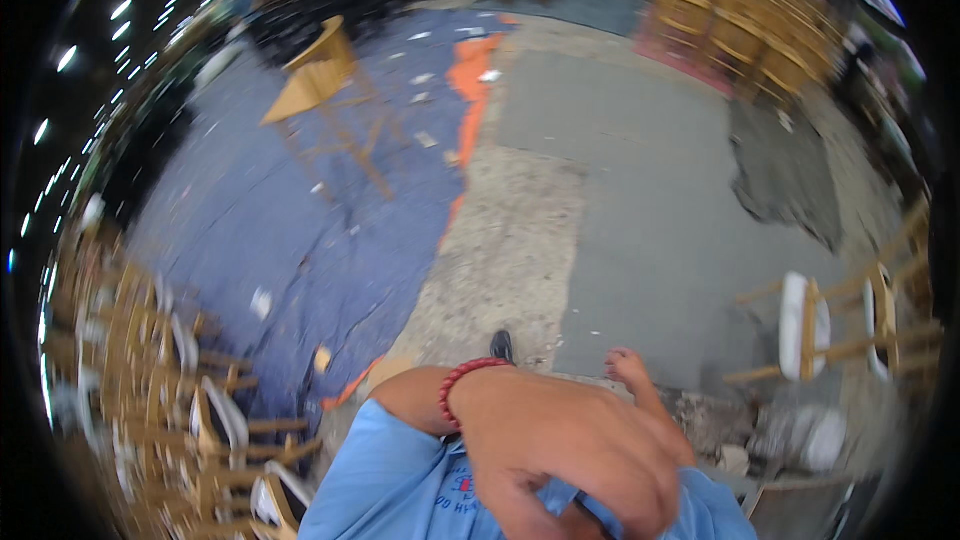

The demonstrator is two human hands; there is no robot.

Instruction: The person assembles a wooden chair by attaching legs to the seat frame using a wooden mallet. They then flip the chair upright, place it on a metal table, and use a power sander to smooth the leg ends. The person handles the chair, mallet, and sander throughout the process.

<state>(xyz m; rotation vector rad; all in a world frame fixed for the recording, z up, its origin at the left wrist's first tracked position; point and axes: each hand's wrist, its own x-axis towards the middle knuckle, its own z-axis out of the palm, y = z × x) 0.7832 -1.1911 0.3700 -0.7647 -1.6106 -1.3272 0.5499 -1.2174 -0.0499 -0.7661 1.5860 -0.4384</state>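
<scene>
My left hand [580, 440], with a red beaded bracelet [462, 390] on its wrist, is raised across my chest, large and close in view. Its fingers bend down around a gap by a thin dark strap or cord [592, 512]; the fingertips are partly cut off and what they hold is unclear. Lower down, beyond the left hand, hangs my right hand [625, 365]. Its fingers look loose and slightly apart, with nothing visible in them. Under both arms shows my light blue shirt [375, 475].
An unfinished wooden chair [325, 80] stands on blue sheeting [210, 200] to the far left. Wooden chairs are stacked at left [190, 420], right [800, 325] and far right [740, 20]. Grey matting [660, 190] covers the right floor; scraps lie about.
</scene>
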